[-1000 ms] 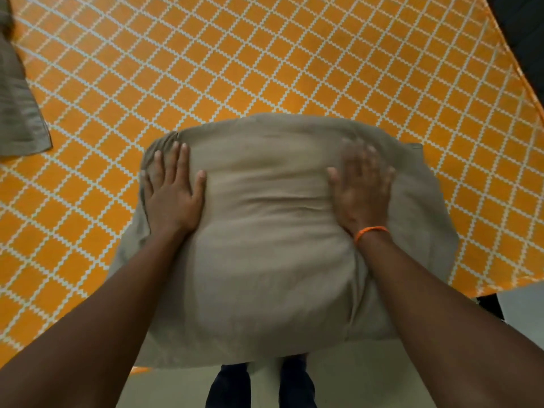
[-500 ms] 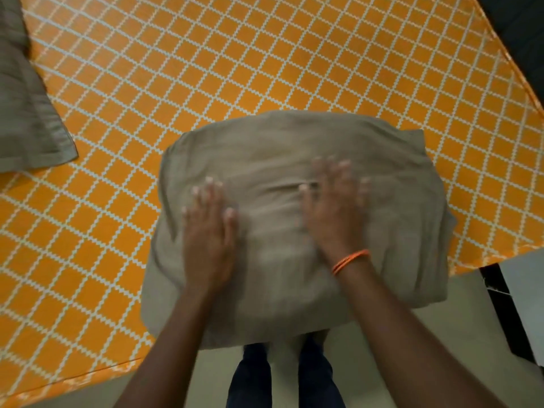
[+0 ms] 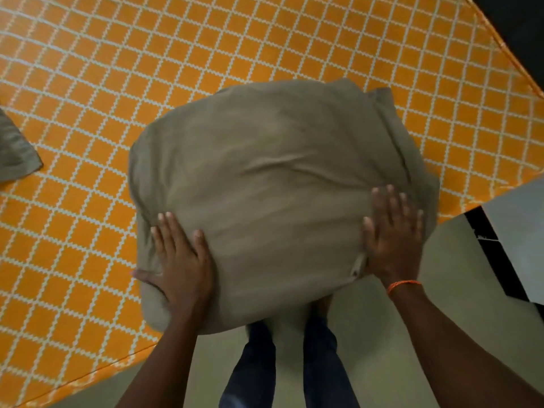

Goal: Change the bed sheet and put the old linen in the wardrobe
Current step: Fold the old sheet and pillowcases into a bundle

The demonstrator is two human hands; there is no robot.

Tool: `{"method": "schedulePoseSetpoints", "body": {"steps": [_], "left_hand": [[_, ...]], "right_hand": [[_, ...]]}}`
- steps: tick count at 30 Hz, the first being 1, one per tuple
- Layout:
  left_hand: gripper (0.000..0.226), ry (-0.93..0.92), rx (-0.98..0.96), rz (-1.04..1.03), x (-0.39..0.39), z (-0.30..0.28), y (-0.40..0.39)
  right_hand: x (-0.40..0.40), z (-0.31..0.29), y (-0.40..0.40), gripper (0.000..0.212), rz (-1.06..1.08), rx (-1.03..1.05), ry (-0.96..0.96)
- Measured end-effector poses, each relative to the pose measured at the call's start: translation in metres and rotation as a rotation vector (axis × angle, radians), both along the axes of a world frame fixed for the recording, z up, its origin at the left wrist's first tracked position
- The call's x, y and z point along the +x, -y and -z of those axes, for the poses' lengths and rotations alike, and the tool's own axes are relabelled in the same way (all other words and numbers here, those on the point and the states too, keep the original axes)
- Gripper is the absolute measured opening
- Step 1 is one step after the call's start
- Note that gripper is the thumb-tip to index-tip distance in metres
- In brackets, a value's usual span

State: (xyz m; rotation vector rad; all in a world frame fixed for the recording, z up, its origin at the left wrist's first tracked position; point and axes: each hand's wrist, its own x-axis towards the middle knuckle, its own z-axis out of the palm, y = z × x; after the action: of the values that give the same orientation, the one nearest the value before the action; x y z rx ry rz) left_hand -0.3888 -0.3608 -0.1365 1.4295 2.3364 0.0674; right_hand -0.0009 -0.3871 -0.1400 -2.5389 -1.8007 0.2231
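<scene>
A puffy grey-brown linen bundle (image 3: 279,195), pillow-like, lies on the orange bed sheet (image 3: 265,39) with its white diamond grid. The bundle's near part hangs past the bed's edge, above my legs. My left hand (image 3: 179,263) clasps its near left corner, with the fingers spread on top and one finger curled round the edge. My right hand (image 3: 393,234) presses against its near right side, next to a small pale tag or zip end. An orange band circles my right wrist.
A second grey-brown cloth (image 3: 16,151) lies on the sheet at the far left. The bed's near edge (image 3: 88,378) runs diagonally. Pale floor (image 3: 368,334) lies below me. A white and black object (image 3: 512,231) stands at the right, with a dark area at the top right.
Both hands slid from the middle of the bundle's top out to its near corners. The bundle came toward me and now overhangs the bed edge.
</scene>
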Motion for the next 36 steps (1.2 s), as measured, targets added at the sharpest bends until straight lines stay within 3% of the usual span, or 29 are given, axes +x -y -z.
{"method": "schedulePoseSetpoints", "body": {"steps": [2, 4, 7, 9, 12, 16, 20, 23, 28, 30, 33, 35, 36], "left_hand": [[0.071, -0.028, -0.074, -0.206, 0.006, 0.0, -0.035], [0.079, -0.025, -0.022, -0.187, 0.018, -0.011, -0.082], [0.084, 0.164, 0.175, 0.27, 0.052, -0.025, -0.166], [0.092, 0.238, 0.174, 0.519, 0.08, -0.04, -0.229], [0.115, 0.136, -0.098, 0.626, 0.104, -0.049, -0.29], [0.137, 0.236, -0.366, 0.602, 0.108, -0.057, -0.307], [0.143, 0.16, -0.597, 0.633, 0.105, -0.07, -0.309], [0.14, 0.206, -0.708, 0.569, 0.097, -0.077, -0.31], [0.066, 0.525, -0.933, 0.38, 0.077, -0.093, -0.292], [0.059, 0.595, -0.904, 0.267, 0.064, -0.091, -0.283], [0.074, 0.771, -0.816, 0.115, 0.043, -0.092, -0.276], [0.073, 0.936, -0.725, 0.035, 0.032, -0.098, -0.279], [0.058, 1.005, -0.671, 0.009, 0.031, -0.107, -0.282]], "right_hand": [[0.012, -0.001, 0.004, 0.061, 0.208, 0.01, -0.068], [0.006, 0.001, 0.007, 0.061, 0.317, 0.076, -0.177], [-0.043, -0.005, 0.015, 0.061, 0.634, 0.361, -0.411], [-0.089, -0.014, 0.023, 0.064, 0.926, 0.507, -0.528], [-0.16, -0.022, 0.031, 0.07, 1.259, 0.586, -0.808], [-0.23, -0.035, 0.04, 0.066, 1.52, 0.586, -1.128], [-0.246, -0.06, 0.034, 0.045, 1.496, 0.657, -1.124], [-0.245, -0.075, 0.021, 0.045, 1.403, 0.669, -1.285], [-0.227, -0.075, 0.003, 0.032, 1.514, 0.598, -1.637], [-0.213, -0.073, -0.005, 0.043, 1.525, 0.542, -1.734], [-0.189, -0.073, -0.019, 0.063, 1.435, 0.493, -1.821], [-0.163, -0.085, -0.04, 0.052, 1.336, 0.464, -1.866], [-0.148, -0.091, -0.055, 0.047, 1.266, 0.464, -1.87]]}}
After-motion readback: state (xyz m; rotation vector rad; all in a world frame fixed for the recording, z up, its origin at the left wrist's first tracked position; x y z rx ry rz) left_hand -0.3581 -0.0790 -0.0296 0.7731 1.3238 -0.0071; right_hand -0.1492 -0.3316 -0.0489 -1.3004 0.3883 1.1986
